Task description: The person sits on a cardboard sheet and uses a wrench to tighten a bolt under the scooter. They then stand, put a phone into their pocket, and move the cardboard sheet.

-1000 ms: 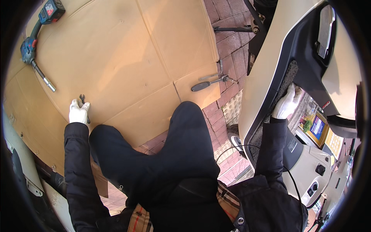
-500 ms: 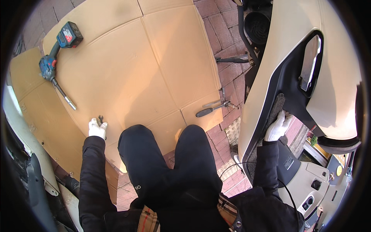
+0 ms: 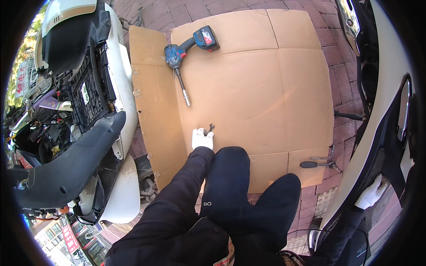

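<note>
My left hand (image 3: 203,138), in a white glove, is closed around a small open-end wrench (image 3: 211,127) low over the cardboard sheet (image 3: 248,97). Only the wrench's jaw end pokes out past my fingers; the rest is hidden. Far to the right, my gloved right hand (image 3: 372,193) lies with fingers extended on the grey mat of a cream scooter (image 3: 355,181). Ahead of my left hand lies a blue cordless impact driver (image 3: 176,55) with a long socket bit. A black-handled ratchet (image 3: 310,164) rests near the cardboard's right edge beside a thin metal tool.
To my left stands another scooter (image 3: 122,80), partly stripped, with exposed black parts and a dark seat (image 3: 84,164). Red brick paving (image 3: 346,93) surrounds the cardboard. A thin black cable (image 3: 301,229) crosses near my right arm.
My view has swung left, bringing the stripped scooter into sight. My left hand stays at the wrench, and my right hand remains on the cream scooter's mat.
</note>
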`<state>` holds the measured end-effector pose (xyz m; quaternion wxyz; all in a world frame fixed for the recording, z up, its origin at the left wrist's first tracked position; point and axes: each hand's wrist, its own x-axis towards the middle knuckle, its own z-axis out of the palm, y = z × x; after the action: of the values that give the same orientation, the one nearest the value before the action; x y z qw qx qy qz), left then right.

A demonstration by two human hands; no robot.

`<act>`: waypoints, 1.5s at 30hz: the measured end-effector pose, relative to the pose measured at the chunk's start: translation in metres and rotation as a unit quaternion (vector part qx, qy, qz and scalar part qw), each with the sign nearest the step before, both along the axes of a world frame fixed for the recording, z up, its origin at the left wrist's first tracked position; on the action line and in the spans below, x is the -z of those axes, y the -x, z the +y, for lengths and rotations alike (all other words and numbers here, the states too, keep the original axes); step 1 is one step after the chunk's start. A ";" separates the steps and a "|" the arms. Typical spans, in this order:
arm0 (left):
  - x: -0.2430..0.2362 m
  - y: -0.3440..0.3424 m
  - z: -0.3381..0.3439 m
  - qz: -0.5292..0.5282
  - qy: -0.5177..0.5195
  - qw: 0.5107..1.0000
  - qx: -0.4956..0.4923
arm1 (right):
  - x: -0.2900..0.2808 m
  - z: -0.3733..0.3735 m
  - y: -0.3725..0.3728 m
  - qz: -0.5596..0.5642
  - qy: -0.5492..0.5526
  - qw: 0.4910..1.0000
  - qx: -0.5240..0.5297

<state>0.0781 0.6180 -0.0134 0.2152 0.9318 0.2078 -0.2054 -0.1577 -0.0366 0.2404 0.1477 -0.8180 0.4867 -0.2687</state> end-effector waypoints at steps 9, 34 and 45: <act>-0.002 -0.023 0.002 0.037 -0.020 0.998 0.051 | 0.004 -0.004 -0.008 -0.005 0.004 1.000 -0.002; 0.019 -0.131 -0.098 0.070 0.359 0.931 0.005 | -0.015 0.053 -0.050 -0.108 0.026 0.994 -0.003; 0.028 -0.150 -0.187 -0.044 0.224 0.942 0.245 | -0.020 0.053 -0.044 -0.112 0.002 0.994 -0.010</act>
<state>0.2282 0.4309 -0.0411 0.3700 0.8899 -0.0875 -0.2522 -0.1139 0.0168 0.2608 0.2023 -0.7878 0.4584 -0.3582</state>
